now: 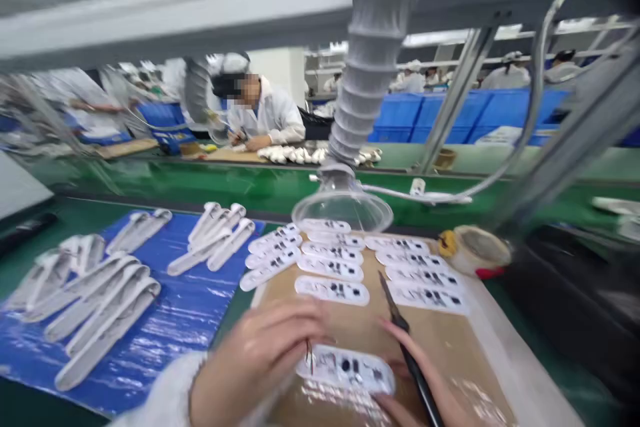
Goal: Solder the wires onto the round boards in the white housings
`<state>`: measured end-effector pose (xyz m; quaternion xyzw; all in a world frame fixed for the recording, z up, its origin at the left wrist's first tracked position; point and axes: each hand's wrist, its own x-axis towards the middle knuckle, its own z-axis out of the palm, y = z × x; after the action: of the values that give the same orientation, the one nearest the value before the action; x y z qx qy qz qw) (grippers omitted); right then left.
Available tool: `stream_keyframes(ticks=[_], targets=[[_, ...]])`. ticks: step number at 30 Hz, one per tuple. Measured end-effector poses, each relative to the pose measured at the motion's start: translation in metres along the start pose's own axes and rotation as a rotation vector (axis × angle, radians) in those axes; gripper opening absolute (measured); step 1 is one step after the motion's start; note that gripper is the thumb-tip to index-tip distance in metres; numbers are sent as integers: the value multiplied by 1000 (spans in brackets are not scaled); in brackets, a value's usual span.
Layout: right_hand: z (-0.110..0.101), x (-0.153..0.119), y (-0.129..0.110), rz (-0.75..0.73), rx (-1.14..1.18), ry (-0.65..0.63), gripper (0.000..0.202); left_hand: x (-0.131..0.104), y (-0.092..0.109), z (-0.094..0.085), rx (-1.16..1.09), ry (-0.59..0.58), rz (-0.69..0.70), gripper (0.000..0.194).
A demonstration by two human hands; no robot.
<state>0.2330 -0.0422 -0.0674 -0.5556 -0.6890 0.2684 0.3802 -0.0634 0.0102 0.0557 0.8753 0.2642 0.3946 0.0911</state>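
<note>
In front of me lies a white oval panel (367, 370) with small dark parts and thin red and dark wires at its left end. Over that end my left hand (263, 347) curls with its fingers together. The wires reach up to its fingertips, but blur hides what they pinch. My right hand (435, 380) is closed round a soldering iron (414, 373) with a black handle, its metal tip pointing up and away from me. Fingers of that hand also touch the panel's right end. Similar white panels (333, 289) lie in rows beyond, on a brown board (345, 320).
On the left, long white shells (110, 330) rest on a blue sheet (185, 320). A clear suction hood (343, 210) hangs from a ribbed duct (367, 67) over the far panels. At right stands a round pot (480, 247). Across the green bench sits a co-worker (270, 113).
</note>
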Motion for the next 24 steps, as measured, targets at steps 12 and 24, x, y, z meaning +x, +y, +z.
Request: stream_keyframes(ticks=[12,24], targets=[[-2,-4,-51,0,160,-43,86,11,-27,81,141,-338,47,25],[-20,-5,-63,84,243,251,49,-6,-1,85,64,-253,-176,13]])
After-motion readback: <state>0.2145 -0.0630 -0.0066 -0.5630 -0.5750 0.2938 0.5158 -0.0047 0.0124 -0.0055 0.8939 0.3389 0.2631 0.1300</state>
